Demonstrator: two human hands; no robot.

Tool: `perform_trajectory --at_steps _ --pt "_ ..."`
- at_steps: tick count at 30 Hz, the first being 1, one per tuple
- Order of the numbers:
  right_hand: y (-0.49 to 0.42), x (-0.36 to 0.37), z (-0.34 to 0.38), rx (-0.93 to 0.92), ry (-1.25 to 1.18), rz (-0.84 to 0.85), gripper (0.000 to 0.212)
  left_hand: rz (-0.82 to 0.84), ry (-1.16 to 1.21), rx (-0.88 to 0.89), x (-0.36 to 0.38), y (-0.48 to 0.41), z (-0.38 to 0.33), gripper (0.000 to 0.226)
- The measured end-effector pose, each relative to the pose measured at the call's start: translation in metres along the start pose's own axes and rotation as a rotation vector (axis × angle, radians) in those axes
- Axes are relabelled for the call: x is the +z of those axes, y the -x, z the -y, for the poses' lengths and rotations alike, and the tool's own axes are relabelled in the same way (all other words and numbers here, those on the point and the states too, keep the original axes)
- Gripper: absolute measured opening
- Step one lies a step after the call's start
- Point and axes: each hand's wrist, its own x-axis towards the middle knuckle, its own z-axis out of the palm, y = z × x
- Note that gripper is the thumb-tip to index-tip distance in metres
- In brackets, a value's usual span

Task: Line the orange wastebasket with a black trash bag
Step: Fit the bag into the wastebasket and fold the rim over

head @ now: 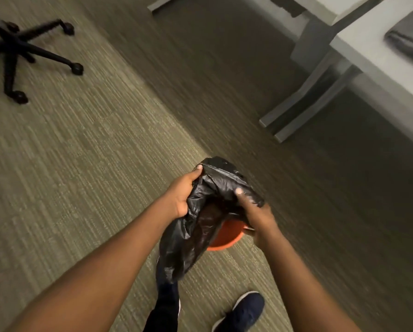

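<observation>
The black trash bag (201,212) was in the air in front of the person, in the lower middle of the view, crumpled and only partly opened. Its upper edge was stretched between the two hands, and its lower part hung down toward the floor, in front of a dark trouser leg (164,305). Just beside the bag, partly hidden behind it, was the orange wastebasket (227,238); only a curved part of its rim and wall was visible, under the right hand. I could not tell if the bag was already inside the basket or only in front of it (the plastic covered that place).

The left hand (181,195) gripped the left side of the bag, with the thumb up at the top edge and the fingers closed into the plastic. The right hand (253,212) pinched the right side of the bag opening, its fingers closed on the film; the fingertips were blurred, and the lower fingers seemed to touch the basket rim, but this was not sure.

Below, a dark blue shoe (242,312) stood on the carpet (80,164), which was greenish grey with fine stripes. Well apart, at the upper left, was the black wheeled base of an office chair (21,51). At the upper right stood a grey desk (368,49) with its metal legs, and some dark object lay on its top.
</observation>
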Motion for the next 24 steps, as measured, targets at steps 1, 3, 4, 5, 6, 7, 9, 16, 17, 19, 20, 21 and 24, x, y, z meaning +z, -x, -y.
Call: perform_trajectory --at_steps 1,3,4,5,6,7,9,16,17,19,20,21,24 --pt "-0.006 0.009 -0.006 0.071 -0.049 0.033 0.03 0.017 0.033 0.002 0.004 -0.003 0.002 0.051" --pt "-0.027 0.011 -0.023 0.144 -0.138 0.014 0.032 0.034 0.08 0.026 0.004 -0.008 0.001 0.051" --pt "-0.036 0.006 -0.028 0.136 -0.216 0.002 0.032 0.04 0.098 0.038 0.001 -0.009 -0.001 0.055" --pt "-0.042 -0.001 -0.029 0.127 -0.315 0.003 0.029 0.035 0.121 0.051 -0.004 -0.013 -0.003 0.059" --pt "-0.047 -0.01 -0.029 0.116 -0.408 0.01 0.021 0.024 0.142 0.07 -0.01 -0.015 -0.007 0.061" --pt "-0.046 -0.018 -0.026 0.109 -0.483 0.02 0.013 0.003 0.164 0.084 -0.017 -0.017 -0.01 0.061" --pt "-0.04 -0.029 -0.02 0.068 -0.518 0.057 0.008 -0.013 0.178 0.097 -0.029 -0.02 -0.014 0.062" --pt "-0.025 -0.072 -0.021 -0.57 0.635 0.178 0.049 -0.097 0.261 0.1 -0.04 -0.03 0.011 0.071" --pt "-0.03 -0.081 -0.024 -0.618 0.917 0.202 0.045 -0.123 0.275 0.109 -0.045 -0.029 0.011 0.07" --pt "-0.041 -0.093 -0.029 -0.574 1.236 0.234 0.028 -0.182 0.275 0.116 -0.056 -0.029 0.008 0.068" --pt "-0.046 -0.097 -0.033 -0.496 1.316 0.253 0.021 -0.22 0.266 0.118 -0.059 -0.028 0.009 0.068" --pt "-0.049 -0.1 -0.037 -0.418 1.373 0.287 0.017 -0.266 0.238 0.11 -0.063 -0.027 0.01 0.069" --pt "-0.052 -0.1 -0.045 -0.256 1.374 0.437 0.015 -0.361 0.154 0.107 -0.107 -0.064 0.025 0.086"
